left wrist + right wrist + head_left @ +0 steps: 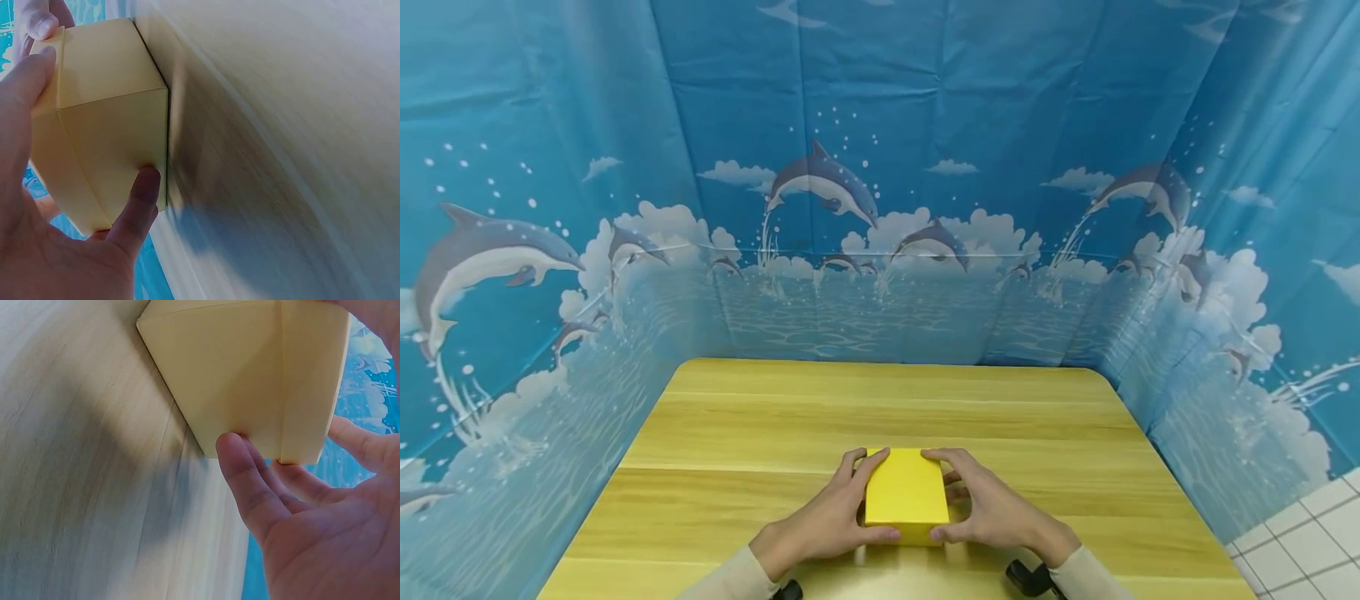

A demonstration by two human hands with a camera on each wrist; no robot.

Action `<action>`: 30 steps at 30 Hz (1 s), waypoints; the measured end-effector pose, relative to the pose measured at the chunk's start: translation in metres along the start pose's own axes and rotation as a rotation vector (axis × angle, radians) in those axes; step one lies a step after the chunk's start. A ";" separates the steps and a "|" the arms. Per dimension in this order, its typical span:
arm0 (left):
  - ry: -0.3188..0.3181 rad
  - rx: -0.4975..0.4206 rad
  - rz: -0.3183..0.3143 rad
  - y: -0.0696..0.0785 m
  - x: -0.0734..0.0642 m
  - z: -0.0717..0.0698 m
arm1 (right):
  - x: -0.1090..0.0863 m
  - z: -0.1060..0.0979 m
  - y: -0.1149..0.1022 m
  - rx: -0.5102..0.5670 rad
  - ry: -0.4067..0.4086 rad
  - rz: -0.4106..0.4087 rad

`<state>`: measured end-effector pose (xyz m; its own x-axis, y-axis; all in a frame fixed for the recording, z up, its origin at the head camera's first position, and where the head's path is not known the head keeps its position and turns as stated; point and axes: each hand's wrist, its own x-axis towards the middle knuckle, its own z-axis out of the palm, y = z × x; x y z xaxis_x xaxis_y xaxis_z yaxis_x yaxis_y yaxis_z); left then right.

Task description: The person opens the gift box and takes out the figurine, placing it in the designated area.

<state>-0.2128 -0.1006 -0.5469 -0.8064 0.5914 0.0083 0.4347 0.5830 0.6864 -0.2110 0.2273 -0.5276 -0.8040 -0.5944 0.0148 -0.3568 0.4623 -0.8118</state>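
A yellow lidded box (907, 487) sits on the wooden table near its front, between both hands. On its left side, my left hand (829, 518) grips it, thumb at the near face and fingertips at the far left corner. My right hand (996, 504) holds the opposite side, its thumb on the near right corner and index finger at the far top edge. The left wrist view shows the lid (62, 169) as a band around the box's upper part, with one fingertip pressing the side below it. In the right wrist view, fingertips touch the box wall (219, 375) and the lid's lower edge.
The wooden table (737, 425) has rounded far corners. A blue curtain (880, 317) printed with dolphins and clouds hangs behind it and along both sides. White floor tiles (1311, 533) show at the lower right. Dark wrist straps (1028, 577) sit at the sleeves.
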 end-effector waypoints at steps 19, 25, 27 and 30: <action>-0.003 -0.005 0.002 0.002 0.002 -0.007 | 0.002 -0.005 -0.004 -0.014 0.004 -0.013; 0.028 0.002 0.005 0.006 0.002 -0.012 | 0.003 -0.008 -0.009 -0.058 0.034 -0.011; 0.040 0.004 0.007 0.007 0.002 -0.013 | 0.004 -0.009 -0.010 -0.084 0.044 -0.012; 0.056 0.007 0.007 0.009 0.001 -0.016 | 0.004 -0.011 -0.012 -0.120 0.062 -0.024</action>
<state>-0.2161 -0.1034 -0.5290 -0.8241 0.5638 0.0539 0.4434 0.5830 0.6808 -0.2153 0.2259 -0.5112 -0.8211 -0.5662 0.0720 -0.4272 0.5260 -0.7354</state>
